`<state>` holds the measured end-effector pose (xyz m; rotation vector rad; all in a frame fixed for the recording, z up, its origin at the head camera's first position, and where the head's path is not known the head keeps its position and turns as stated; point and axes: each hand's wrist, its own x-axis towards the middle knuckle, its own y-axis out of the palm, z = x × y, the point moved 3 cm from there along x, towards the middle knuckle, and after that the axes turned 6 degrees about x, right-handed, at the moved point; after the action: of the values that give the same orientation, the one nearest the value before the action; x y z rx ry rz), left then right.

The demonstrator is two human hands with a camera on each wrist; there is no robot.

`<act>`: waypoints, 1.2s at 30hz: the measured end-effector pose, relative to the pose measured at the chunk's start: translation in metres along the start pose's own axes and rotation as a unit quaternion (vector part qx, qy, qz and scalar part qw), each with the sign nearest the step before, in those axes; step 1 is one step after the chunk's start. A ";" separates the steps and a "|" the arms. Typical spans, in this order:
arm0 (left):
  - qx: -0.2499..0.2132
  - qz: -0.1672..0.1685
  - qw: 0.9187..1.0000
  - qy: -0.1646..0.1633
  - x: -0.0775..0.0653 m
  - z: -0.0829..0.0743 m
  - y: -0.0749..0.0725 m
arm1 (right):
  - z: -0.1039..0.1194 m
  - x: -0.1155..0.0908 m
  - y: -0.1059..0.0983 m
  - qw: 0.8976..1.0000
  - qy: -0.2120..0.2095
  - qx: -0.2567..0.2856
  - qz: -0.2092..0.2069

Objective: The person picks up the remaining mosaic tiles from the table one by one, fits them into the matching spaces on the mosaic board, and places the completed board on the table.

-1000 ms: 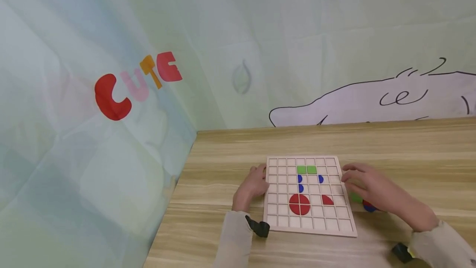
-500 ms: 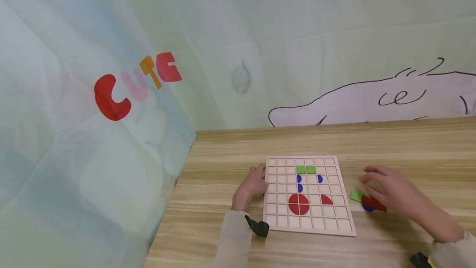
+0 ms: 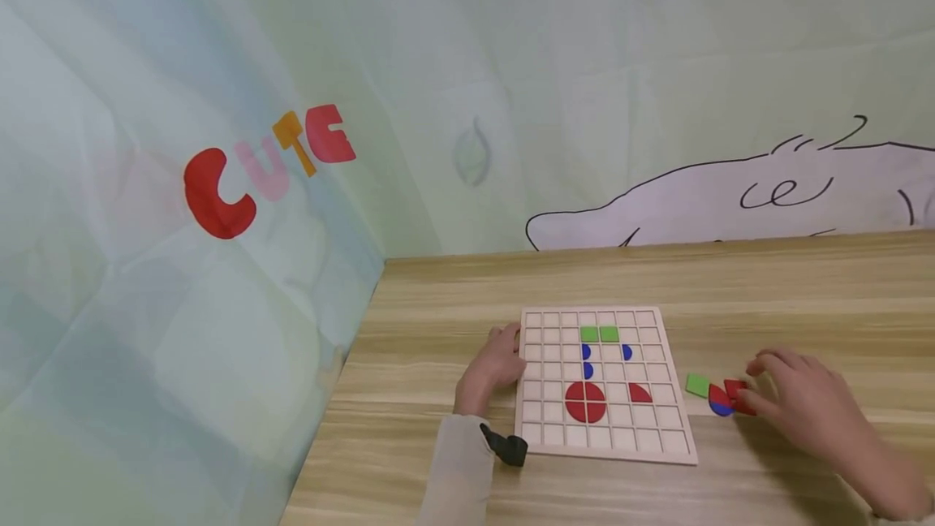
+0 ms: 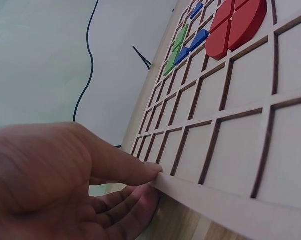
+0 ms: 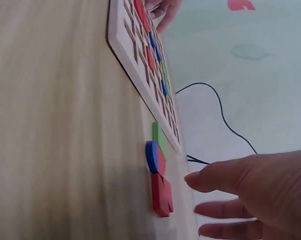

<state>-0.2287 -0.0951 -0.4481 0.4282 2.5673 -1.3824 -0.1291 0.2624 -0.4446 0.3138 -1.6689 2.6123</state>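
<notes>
A pale wooden grid board (image 3: pixel 546 432) lies on the table, with flat coloured pieces in some squares. Green squares (image 3: pixel 599 334) and blue half-discs (image 3: pixel 587 370) sit in its upper part. Lower down, red quarter pieces form a disc (image 3: pixel 586 402), and another red quarter (image 3: pixel 639 393) lies to the right. My left hand (image 3: pixel 497 362) holds the board's left edge, the thumb (image 4: pixel 149 172) at the rim. My right hand (image 3: pixel 807 400) hovers with spread fingers over loose pieces: a green square (image 3: pixel 697 385), a red-and-blue disc (image 3: pixel 720 401) and red pieces (image 5: pixel 161 194).
The wood-grain table (image 3: pixel 438 291) runs back to a printed fabric wall (image 3: pixel 467 63). Another fabric wall (image 3: pixel 146 331) stands along the left, bearing coloured letters. Table surface extends behind the board and on both its sides.
My right hand has moved right, away from the board's right edge, and come over the loose pieces, uncovering more of them. The left hand stays at the board.
</notes>
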 end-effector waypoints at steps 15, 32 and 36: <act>0.005 -0.008 1.000 0.028 0.001 0.000 0.001 | -0.003 -0.012 0.013 0.994 0.102 0.013 0.040; -0.002 -0.007 1.000 0.020 0.002 0.002 0.001 | 0.003 -0.016 0.020 0.996 0.089 0.016 -0.003; -0.004 -0.006 1.000 0.028 0.001 0.000 0.000 | 0.003 -0.015 0.019 0.995 0.092 0.023 -0.010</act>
<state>-0.2296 -0.0951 -0.4488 0.4568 2.6238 -1.3816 -0.1160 0.2529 -0.4630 0.0870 -1.5420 2.5791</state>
